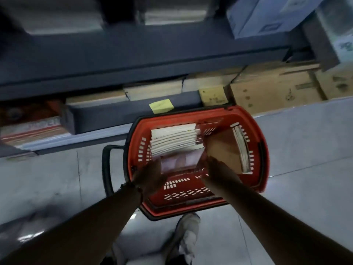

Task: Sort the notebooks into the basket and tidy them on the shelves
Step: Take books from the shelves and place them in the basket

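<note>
Both arms are reaching down into a red plastic basket [261, 155] that is sitting on a grey tiled floor [305, 142], its black handle [106, 169] lying out to the left. Inside, a row of white-edged notebooks [174, 139] is standing on edge against the far left part of the basket, and a second, thinner batch of notebooks [241, 148] is leaning against the right wall. Between them a pale lilac notebook [181, 159] is lying nearer the person, just below the white row. The left hand [150, 175] is coming in at that lilac cover's left edge and the right hand [214, 169] at its right edge, so the notebook is sitting between the two hands; motion blur is smearing the fingers, so whether either hand is actually grasping it or only touching it cannot be told. A dark band is showing at the left wrist [131, 186]. Beyond the basket a dark blue metal shelf unit [133, 60] is running across the view, with a yellow sticky note [161, 105] on the edge of a lower shelf, stacked paper goods [30, 129] on the lower left, brown cardboard boxes [277, 88] on the floor level to the right, and a pale blue box [267, 14] on the upper shelf. A light shoe [188, 236] is showing beneath the basket's near rim.
</note>
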`<state>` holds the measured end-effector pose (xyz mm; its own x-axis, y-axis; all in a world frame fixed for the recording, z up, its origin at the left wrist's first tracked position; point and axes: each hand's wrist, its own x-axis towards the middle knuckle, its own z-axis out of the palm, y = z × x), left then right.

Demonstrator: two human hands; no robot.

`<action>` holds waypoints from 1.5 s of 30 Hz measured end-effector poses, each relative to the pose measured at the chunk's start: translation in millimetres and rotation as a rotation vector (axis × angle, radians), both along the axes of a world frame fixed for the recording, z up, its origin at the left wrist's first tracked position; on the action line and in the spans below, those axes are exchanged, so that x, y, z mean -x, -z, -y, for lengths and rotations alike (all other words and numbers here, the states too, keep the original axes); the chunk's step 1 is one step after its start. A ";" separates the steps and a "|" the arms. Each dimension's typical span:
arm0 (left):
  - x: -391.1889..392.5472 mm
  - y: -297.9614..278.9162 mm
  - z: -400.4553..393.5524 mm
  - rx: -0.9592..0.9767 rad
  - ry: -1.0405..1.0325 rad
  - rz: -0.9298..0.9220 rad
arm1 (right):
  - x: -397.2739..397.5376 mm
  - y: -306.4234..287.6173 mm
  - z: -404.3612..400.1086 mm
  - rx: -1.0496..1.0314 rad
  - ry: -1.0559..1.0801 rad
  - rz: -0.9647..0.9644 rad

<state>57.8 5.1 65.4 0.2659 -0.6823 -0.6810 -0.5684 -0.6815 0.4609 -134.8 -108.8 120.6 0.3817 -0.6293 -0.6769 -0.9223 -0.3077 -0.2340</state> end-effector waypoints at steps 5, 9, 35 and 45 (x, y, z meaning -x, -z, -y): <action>23.0 42.2 13.0 0.080 -0.168 -0.062 | -8.5 76.6 39.2 -0.006 0.069 0.043; 40.3 64.0 2.4 0.225 -0.291 -0.045 | -11.3 110.5 55.1 -0.071 0.117 0.113; -33.2 -232.5 -24.3 0.260 -0.283 -0.460 | 8.4 -292.1 18.7 0.339 -0.179 0.454; -70.3 -527.2 -51.8 0.409 -0.269 -0.531 | -43.0 -601.1 5.0 0.242 0.357 1.129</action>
